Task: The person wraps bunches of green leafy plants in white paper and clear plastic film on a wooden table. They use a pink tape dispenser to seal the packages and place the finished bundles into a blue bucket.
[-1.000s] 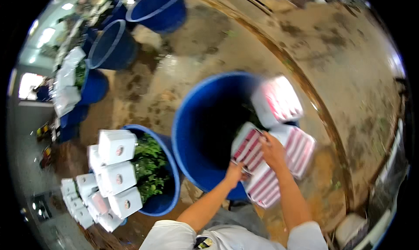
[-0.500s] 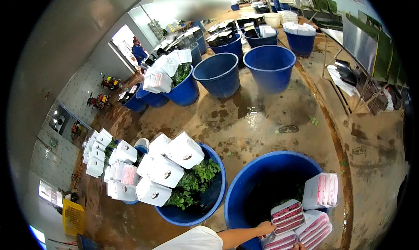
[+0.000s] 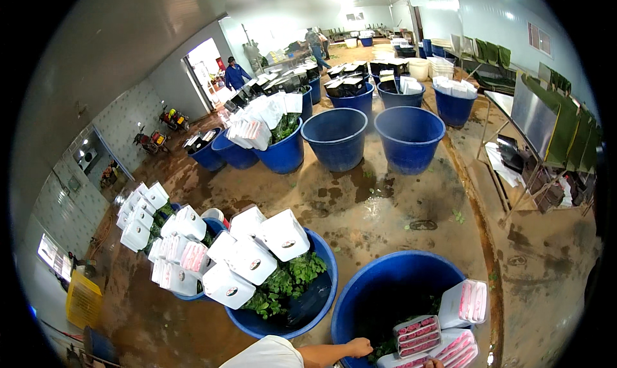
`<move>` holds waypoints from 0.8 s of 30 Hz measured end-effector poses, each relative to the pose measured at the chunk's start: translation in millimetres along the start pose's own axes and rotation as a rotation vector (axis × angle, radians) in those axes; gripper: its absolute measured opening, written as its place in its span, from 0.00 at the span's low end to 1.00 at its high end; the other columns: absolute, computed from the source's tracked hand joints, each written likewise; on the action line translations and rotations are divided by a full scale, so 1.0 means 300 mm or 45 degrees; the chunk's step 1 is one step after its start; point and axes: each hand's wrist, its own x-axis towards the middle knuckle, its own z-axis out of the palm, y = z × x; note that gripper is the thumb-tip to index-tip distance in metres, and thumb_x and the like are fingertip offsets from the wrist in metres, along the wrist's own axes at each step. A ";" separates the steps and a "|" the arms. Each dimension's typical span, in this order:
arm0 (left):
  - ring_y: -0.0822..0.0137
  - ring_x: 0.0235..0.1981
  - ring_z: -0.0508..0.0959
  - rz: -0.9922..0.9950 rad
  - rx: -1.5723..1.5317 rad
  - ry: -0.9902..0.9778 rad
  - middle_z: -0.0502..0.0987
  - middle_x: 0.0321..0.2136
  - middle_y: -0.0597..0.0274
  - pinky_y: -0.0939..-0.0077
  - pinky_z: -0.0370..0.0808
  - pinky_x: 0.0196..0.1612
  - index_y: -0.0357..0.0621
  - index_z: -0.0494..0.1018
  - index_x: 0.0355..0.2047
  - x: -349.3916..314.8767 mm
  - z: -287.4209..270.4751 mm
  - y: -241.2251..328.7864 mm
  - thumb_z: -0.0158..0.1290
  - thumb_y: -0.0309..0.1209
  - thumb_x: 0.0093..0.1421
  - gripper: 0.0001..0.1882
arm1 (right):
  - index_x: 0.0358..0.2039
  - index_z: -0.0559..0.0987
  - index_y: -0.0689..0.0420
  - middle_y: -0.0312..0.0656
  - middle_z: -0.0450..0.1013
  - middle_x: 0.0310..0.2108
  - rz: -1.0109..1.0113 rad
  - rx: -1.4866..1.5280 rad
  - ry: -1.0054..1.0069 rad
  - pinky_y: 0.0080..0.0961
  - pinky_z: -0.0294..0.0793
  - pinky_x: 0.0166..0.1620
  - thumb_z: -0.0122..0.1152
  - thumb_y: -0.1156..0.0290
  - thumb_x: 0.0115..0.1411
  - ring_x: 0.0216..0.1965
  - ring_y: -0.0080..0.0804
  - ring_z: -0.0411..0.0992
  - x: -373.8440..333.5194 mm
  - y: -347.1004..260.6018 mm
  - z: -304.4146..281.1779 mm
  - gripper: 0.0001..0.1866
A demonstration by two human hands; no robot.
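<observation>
Wrapped flower bunches (image 3: 418, 334) crowd the blue tub's (image 3: 360, 291) right side; its left stays open.

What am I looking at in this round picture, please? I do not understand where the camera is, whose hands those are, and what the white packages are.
There is no machine here. A person wears a wide fisheye camera on the head, so the picture looks round and straight lines bend.

At the bottom edge you see the person's own arms. The left hand reaches into a big blue tub and touches the green stems inside; what it grips I cannot tell. Of the right hand only a small part shows, beside the wrapped pink flower bunches standing in that tub.

To the left, a second blue tub holds bunches in white sleeves. More blue tubs stand on the wet floor. Other people work far behind.
</observation>
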 end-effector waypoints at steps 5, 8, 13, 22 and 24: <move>0.54 0.29 0.79 0.364 0.285 0.138 0.78 0.23 0.48 0.58 0.75 0.35 0.39 0.75 0.27 -0.009 -0.045 -0.147 0.47 0.40 0.56 0.16 | 0.50 0.77 0.59 0.58 0.71 0.51 -0.069 -0.281 -0.002 0.40 0.68 0.54 0.51 0.55 0.63 0.52 0.54 0.68 -0.038 0.106 0.067 0.23; 0.47 0.35 0.78 0.327 0.177 0.199 0.79 0.26 0.46 0.55 0.73 0.41 0.38 0.77 0.29 -0.075 -0.087 -0.236 0.47 0.41 0.56 0.18 | 0.50 0.77 0.59 0.57 0.72 0.50 -0.146 -0.387 -0.050 0.40 0.69 0.53 0.52 0.54 0.63 0.50 0.53 0.70 -0.184 -0.048 0.081 0.23; 0.51 0.33 0.79 0.368 0.176 0.317 0.80 0.28 0.48 0.58 0.74 0.39 0.40 0.78 0.31 -0.176 -0.158 -0.465 0.50 0.43 0.55 0.18 | 0.42 0.79 0.62 0.52 0.76 0.41 -0.165 -0.397 -0.208 0.39 0.72 0.46 0.56 0.59 0.61 0.41 0.50 0.74 -0.387 0.125 0.184 0.18; 0.48 0.30 0.80 0.312 0.502 0.165 0.79 0.23 0.47 0.57 0.75 0.38 0.39 0.80 0.23 -0.359 -0.208 -0.955 0.48 0.42 0.52 0.18 | 0.41 0.78 0.62 0.51 0.77 0.39 0.154 -0.379 -0.548 0.36 0.71 0.46 0.54 0.65 0.61 0.40 0.40 0.74 -0.812 0.013 0.267 0.15; 0.46 0.35 0.79 0.103 0.374 0.250 0.80 0.28 0.45 0.56 0.75 0.42 0.39 0.80 0.24 -0.335 -0.190 -1.029 0.49 0.43 0.51 0.19 | 0.42 0.78 0.61 0.51 0.76 0.39 0.128 -0.359 -0.580 0.36 0.71 0.47 0.53 0.65 0.61 0.41 0.40 0.74 -0.825 -0.041 0.302 0.15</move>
